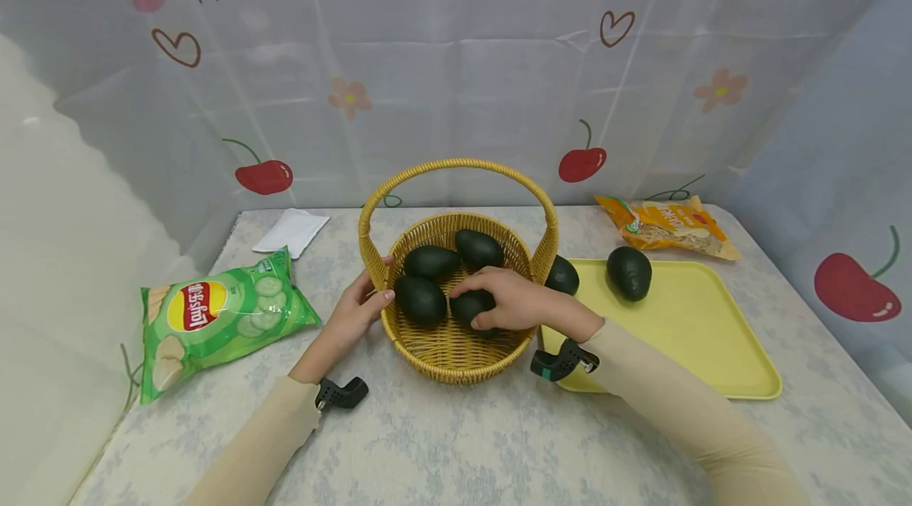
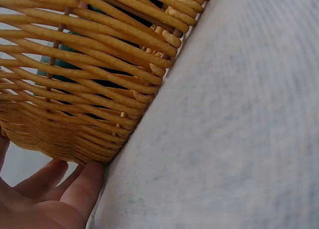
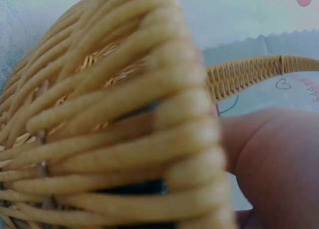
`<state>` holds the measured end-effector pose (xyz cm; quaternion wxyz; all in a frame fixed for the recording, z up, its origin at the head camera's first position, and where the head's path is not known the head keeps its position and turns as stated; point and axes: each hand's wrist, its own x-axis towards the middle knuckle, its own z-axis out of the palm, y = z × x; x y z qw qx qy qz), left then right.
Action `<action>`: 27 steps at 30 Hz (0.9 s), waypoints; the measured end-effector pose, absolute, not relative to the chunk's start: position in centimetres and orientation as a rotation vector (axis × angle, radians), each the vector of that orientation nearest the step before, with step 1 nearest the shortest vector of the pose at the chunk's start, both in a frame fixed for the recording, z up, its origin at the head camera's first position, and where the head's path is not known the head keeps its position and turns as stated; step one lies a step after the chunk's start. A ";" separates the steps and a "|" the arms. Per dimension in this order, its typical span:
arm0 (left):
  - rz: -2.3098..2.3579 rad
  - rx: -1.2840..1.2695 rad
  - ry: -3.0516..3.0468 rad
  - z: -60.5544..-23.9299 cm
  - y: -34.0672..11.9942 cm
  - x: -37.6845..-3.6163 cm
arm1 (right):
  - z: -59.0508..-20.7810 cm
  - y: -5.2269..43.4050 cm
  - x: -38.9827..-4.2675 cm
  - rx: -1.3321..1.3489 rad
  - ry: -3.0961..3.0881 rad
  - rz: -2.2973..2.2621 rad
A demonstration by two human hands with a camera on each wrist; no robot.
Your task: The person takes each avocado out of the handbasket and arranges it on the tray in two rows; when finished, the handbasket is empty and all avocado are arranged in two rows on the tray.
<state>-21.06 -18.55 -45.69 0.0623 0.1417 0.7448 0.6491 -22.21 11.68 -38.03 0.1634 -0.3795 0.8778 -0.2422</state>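
A yellow wicker basket (image 1: 459,374) with a tall arched handle stands on the table, dark green avocados inside: one at back right (image 1: 479,247), one at back left (image 1: 431,261) and one at front left (image 1: 420,302). My right hand (image 1: 509,300) reaches in over the right rim and holds another avocado (image 1: 466,306), partly hidden by the fingers. At the left side, my left hand (image 1: 356,308) holds the basket, its thumb at the rim. The left wrist view shows its fingers (image 2: 87,189) against the lower weave. In the right wrist view the weave hides most of that hand.
A yellow tray (image 1: 698,332) on the right bears two avocados, one (image 1: 563,276) partly behind the basket handle, the other (image 1: 629,274) near its back edge. Behind it lies an orange snack bag (image 1: 670,227). Left are a green chip bag (image 1: 228,316) and a white packet (image 1: 290,232).
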 end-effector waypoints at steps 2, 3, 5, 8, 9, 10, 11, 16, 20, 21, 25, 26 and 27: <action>1.963 0.432 2.247 -45.7 -18.5 -21.1 | -37.8 11.9 -22.2 -1.095 2.503 -0.706; 1.962 0.434 2.248 -45.8 -18.5 -21.1 | -37.7 12.0 -22.2 -1.099 2.503 -0.713; 1.959 0.438 2.250 -45.8 -18.6 -21.2 | -37.3 12.3 -22.1 -1.103 2.498 -0.732; 1.963 0.436 2.244 -45.8 -18.6 -21.2 | -36.7 12.8 -22.0 -1.086 2.489 -0.763; 1.965 0.434 2.241 -45.8 -18.6 -21.2 | -36.6 13.0 -22.0 -1.077 2.483 -0.778; 1.964 0.434 2.241 -45.8 -18.6 -21.2 | -36.3 13.2 -22.0 -1.068 2.476 -0.794; 1.963 0.435 2.243 -45.8 -18.7 -21.2 | -36.1 13.4 -21.9 -1.057 2.468 -0.811; 1.955 0.450 2.257 -45.9 -18.8 -21.3 | -35.1 14.6 -21.8 -1.059 2.463 -0.872; 1.954 0.451 2.260 -45.9 -18.8 -21.2 | -34.3 15.5 -21.3 -1.086 2.461 -0.901; 1.953 0.451 2.263 -45.9 -18.8 -21.3 | -34.1 15.7 -21.2 -1.100 2.454 -0.909; 1.950 0.457 2.271 -45.9 -18.7 -21.3 | -33.5 16.6 -20.5 -1.134 2.398 -0.959; 1.949 0.460 2.273 -45.9 -18.7 -21.3 | -33.3 16.9 -20.3 -1.141 2.386 -0.963; 1.949 0.462 2.275 -45.9 -18.7 -21.3 | -33.2 17.3 -20.1 -1.144 2.375 -0.967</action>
